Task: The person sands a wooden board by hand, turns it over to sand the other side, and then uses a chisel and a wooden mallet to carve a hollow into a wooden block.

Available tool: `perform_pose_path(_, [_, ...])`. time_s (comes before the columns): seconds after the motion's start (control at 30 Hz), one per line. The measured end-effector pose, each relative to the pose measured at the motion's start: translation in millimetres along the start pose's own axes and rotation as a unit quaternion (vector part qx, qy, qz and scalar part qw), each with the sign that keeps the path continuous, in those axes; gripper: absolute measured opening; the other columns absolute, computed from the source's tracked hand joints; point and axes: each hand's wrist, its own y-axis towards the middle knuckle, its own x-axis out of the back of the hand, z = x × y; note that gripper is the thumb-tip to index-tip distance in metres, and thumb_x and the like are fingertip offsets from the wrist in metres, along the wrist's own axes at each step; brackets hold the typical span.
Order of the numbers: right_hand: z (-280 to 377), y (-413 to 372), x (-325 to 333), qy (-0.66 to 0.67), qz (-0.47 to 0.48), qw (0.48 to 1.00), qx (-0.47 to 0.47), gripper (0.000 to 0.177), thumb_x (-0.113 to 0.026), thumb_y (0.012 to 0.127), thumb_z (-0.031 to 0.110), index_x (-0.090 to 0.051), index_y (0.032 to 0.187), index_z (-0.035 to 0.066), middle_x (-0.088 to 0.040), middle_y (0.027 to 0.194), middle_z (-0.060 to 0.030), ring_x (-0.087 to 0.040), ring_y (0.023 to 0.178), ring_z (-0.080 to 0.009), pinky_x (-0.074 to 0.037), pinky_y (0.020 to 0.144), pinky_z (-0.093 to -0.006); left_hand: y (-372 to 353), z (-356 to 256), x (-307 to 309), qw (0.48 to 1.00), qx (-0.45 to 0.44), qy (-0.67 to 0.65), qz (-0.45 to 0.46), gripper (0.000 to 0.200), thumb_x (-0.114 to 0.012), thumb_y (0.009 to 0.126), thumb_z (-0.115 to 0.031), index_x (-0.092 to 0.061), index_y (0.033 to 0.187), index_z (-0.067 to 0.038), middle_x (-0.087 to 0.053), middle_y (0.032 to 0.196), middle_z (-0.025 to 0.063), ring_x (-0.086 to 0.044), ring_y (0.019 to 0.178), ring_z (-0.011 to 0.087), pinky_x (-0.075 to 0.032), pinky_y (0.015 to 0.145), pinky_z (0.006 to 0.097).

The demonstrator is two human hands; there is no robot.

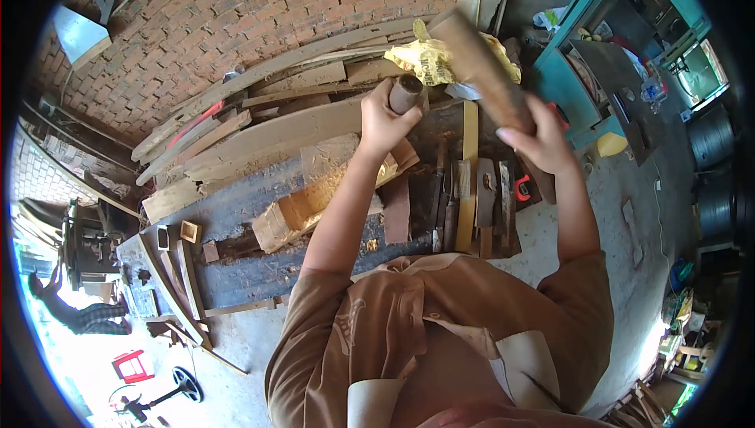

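My left hand (381, 127) is wrapped round the upright wooden handle of a chisel (405, 93), whose round end faces me; its blade is hidden below the fist. Raised to the right, my right hand (544, 138) grips the lower end of a wooden mallet (480, 66), a thick club slightly blurred at its far end and apart from the chisel. Under my left forearm lies a hollowed wooden block (287, 219), with pale chips in its trough. Its far end shows just right of my left wrist.
Several chisels and hand tools (450, 208) lie side by side on the dark workbench (236, 274). A yellow bag (421, 62) and long boards (267, 137) sit along the brick wall. A teal cabinet (562, 94) stands right. Another person (82, 314) is far left.
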Motion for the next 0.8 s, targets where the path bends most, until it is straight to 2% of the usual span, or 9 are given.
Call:
perform_pose_path(0.1, [-3.3, 0.3, 2.7, 0.293, -0.085, 0.952, 0.036, 0.049, -0.058, 0.077, 0.025, -0.041, 0.113, -0.003, -0.053, 0.078, -0.0092, -0.054, 0.066, -0.0173, -0.045, 0.061, -0.0307, -0.1, -4.5, -0.2, 1.000, -0.014, 0.013, 0.004, 0.023, -0.067, 0.065, -0.011, -0.056, 0.082, 0.001, -0.056, 0.068, 0.0043, -0.047, 0.064, 0.0074, -0.043, 0.060, 0.0246])
perform_pose_path(0.17, [-16.5, 2.6, -18.5, 0.382, -0.105, 0.913, 0.095, 0.049, -0.057, 0.078, 0.025, -0.037, 0.115, -0.001, -0.051, 0.076, -0.0087, -0.053, 0.061, -0.0160, -0.044, 0.055, -0.0285, 2.0, -7.7, -2.3, 1.000, 0.018, 0.000, -0.013, 0.028, -0.066, 0.058, -0.015, -0.054, 0.077, 0.002, -0.058, 0.067, 0.0160, -0.058, 0.062, 0.0194, -0.046, 0.061, 0.0302])
perform_pose_path(0.3, [-29.7, -1.7, -20.7, -0.156, 0.051, 0.986, 0.040, 0.055, -0.067, 0.072, 0.028, -0.044, 0.114, -0.001, -0.055, 0.094, -0.0098, -0.052, 0.091, -0.0233, -0.040, 0.084, -0.0334, -0.9, -7.2, -4.8, 1.000, 0.025, 0.007, -0.009, 0.028, -0.066, 0.058, -0.015, -0.055, 0.077, 0.002, -0.058, 0.068, 0.0158, -0.059, 0.063, 0.0190, -0.046, 0.061, 0.0301])
perform_pose_path(0.37, [4.9, -0.6, -4.9, -0.069, 0.054, 0.993, -0.079, 0.053, -0.067, 0.072, 0.027, -0.047, 0.111, -0.002, -0.055, 0.094, -0.0096, -0.052, 0.092, -0.0211, -0.041, 0.084, -0.0335, -0.5, -1.4, -3.5, 1.000, -0.016, 0.002, -0.009, 0.024, -0.068, 0.066, -0.012, -0.056, 0.083, 0.001, -0.056, 0.067, 0.0035, -0.048, 0.064, 0.0075, -0.043, 0.061, 0.0245])
perform_pose_path(0.57, [-10.6, -2.3, -17.3, 0.339, -0.117, 0.929, 0.091, 0.047, -0.059, 0.077, 0.027, -0.041, 0.110, -0.001, -0.052, 0.076, -0.0087, -0.052, 0.062, -0.0159, -0.045, 0.059, -0.0292, 0.8, -3.9, -1.5, 1.000, -0.001, 0.001, 0.000, 0.024, -0.067, 0.066, -0.011, -0.056, 0.082, 0.001, -0.056, 0.067, 0.0027, -0.047, 0.063, 0.0075, -0.043, 0.060, 0.0241])
perform_pose_path(0.63, [-19.6, -4.6, -19.4, 0.077, 0.016, 0.997, -0.026, 0.047, -0.062, 0.075, 0.030, -0.045, 0.106, -0.002, -0.055, 0.080, -0.0111, -0.055, 0.067, -0.0203, -0.046, 0.065, -0.0320, 2.1, -11.1, -2.4, 1.000, 0.004, 0.004, -0.004, 0.027, -0.066, 0.060, -0.015, -0.055, 0.077, 0.003, -0.058, 0.065, 0.0145, -0.054, 0.060, 0.0143, -0.045, 0.059, 0.0285])
perform_pose_path(0.67, [-19.2, -5.4, -26.1, -0.162, -0.009, 0.983, 0.087, 0.048, -0.065, 0.072, 0.033, -0.049, 0.102, -0.002, -0.057, 0.087, -0.0135, -0.058, 0.079, -0.0233, -0.045, 0.073, -0.0338, 2.9, -6.1, -2.8, 1.000, 0.003, 0.005, -0.003, 0.027, -0.066, 0.060, -0.015, -0.055, 0.077, 0.003, -0.058, 0.065, 0.0145, -0.054, 0.060, 0.0143, -0.045, 0.059, 0.0285])
perform_pose_path(0.77, [-0.9, -8.5, -6.5, -0.078, 0.084, 0.989, -0.097, 0.053, -0.066, 0.073, 0.022, -0.044, 0.115, -0.003, -0.054, 0.103, -0.0122, -0.050, 0.100, -0.0202, -0.038, 0.087, -0.0326, 5.2, 5.6, -2.5, 1.000, 0.022, 0.015, 0.014, 0.027, -0.067, 0.061, -0.016, -0.055, 0.077, 0.003, -0.058, 0.065, 0.0141, -0.054, 0.059, 0.0146, -0.045, 0.059, 0.0284])
perform_pose_path(0.8, [7.7, -10.1, -6.5, -0.087, -0.017, 0.995, -0.045, 0.046, -0.067, 0.072, 0.030, -0.050, 0.100, -0.002, -0.056, 0.092, -0.0135, -0.055, 0.085, -0.0233, -0.042, 0.077, -0.0340, 5.6, 0.3, -3.0, 1.000, 0.018, -0.002, 0.002, 0.028, -0.067, 0.062, -0.016, -0.055, 0.078, 0.003, -0.058, 0.065, 0.0141, -0.054, 0.059, 0.0148, -0.045, 0.059, 0.0284])
